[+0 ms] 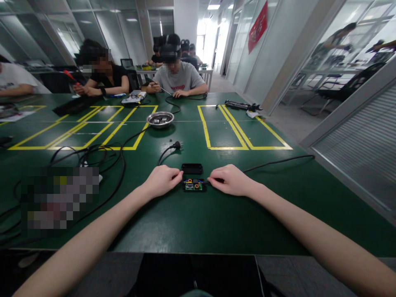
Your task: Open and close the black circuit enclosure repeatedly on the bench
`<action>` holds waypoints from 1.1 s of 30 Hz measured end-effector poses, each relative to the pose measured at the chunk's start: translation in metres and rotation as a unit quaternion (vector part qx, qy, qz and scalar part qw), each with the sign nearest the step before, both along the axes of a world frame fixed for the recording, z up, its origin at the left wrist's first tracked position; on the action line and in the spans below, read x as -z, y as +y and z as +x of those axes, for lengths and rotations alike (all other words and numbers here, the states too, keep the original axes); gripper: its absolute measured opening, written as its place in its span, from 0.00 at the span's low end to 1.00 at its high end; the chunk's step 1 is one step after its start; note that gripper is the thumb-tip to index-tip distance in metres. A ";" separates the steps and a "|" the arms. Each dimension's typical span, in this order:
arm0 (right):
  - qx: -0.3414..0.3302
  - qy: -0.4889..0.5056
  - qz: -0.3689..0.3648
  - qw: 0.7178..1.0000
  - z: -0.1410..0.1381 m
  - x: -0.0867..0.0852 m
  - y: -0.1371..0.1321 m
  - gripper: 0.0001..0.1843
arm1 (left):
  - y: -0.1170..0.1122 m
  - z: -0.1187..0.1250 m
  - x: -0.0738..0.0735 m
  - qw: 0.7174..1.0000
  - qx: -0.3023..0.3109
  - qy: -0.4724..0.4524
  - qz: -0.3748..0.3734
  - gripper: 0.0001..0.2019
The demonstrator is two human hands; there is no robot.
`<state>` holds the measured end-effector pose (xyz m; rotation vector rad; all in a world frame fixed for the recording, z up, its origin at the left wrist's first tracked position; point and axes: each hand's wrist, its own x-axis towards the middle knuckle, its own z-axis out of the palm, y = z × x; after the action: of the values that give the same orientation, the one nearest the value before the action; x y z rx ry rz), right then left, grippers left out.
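Note:
A small opened black case with a green circuit board (193,185) lies on the green table (198,222) in front of me. My left hand (161,180) pinches its left end, fingers curled. My right hand (230,180) grips its right end, where a black cable (278,161) runs off to the right. The black lid (192,168) of the case lies flat just behind the board, apart from both hands. A black cord with a plug (175,145) leaves the left side and ends further back.
A metal bowl (160,119) with small parts stands mid-table between yellow taped rectangles (227,128). Tangled black cables (93,159) lie at left. Two people sit working at the far edge, another's arm at far left. A black tool (243,106) lies back right.

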<state>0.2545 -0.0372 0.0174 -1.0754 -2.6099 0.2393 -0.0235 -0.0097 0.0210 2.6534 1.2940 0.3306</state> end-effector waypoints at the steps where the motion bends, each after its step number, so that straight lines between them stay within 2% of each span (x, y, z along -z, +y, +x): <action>1: -0.004 -0.006 -0.005 1.000 0.000 0.000 0.000 0.19 | -0.001 0.001 0.000 1.000 -0.003 0.012 -0.002 0.25; 5: -0.007 -0.012 -0.002 1.000 -0.003 0.000 -0.001 0.18 | -0.005 0.004 -0.003 0.997 -0.007 0.070 0.010 0.26; 9: 0.040 -0.013 -0.019 0.999 -0.008 0.003 -0.002 0.18 | -0.006 0.005 -0.003 0.995 0.003 0.093 0.046 0.25; 15: 0.090 -0.005 -0.052 0.995 -0.013 0.004 -0.003 0.20 | -0.006 0.004 0.000 0.997 0.012 0.036 0.064 0.23; 21: 0.070 0.055 -0.049 0.995 -0.014 0.003 -0.006 0.07 | -0.005 0.003 0.001 0.998 0.033 -0.024 0.040 0.22; 27: 0.149 0.018 -0.031 0.988 -0.019 0.009 -0.004 0.08 | -0.005 0.004 0.001 1.000 0.006 -0.003 0.024 0.23; 33: 0.150 -0.007 -0.029 0.988 -0.020 0.009 -0.001 0.07 | -0.004 0.006 0.003 1.000 -0.007 0.006 0.030 0.23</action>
<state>0.2342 -0.0383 0.0086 -1.4743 -2.4225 0.2406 -0.0179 -0.0139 0.0177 2.7004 1.3269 0.3616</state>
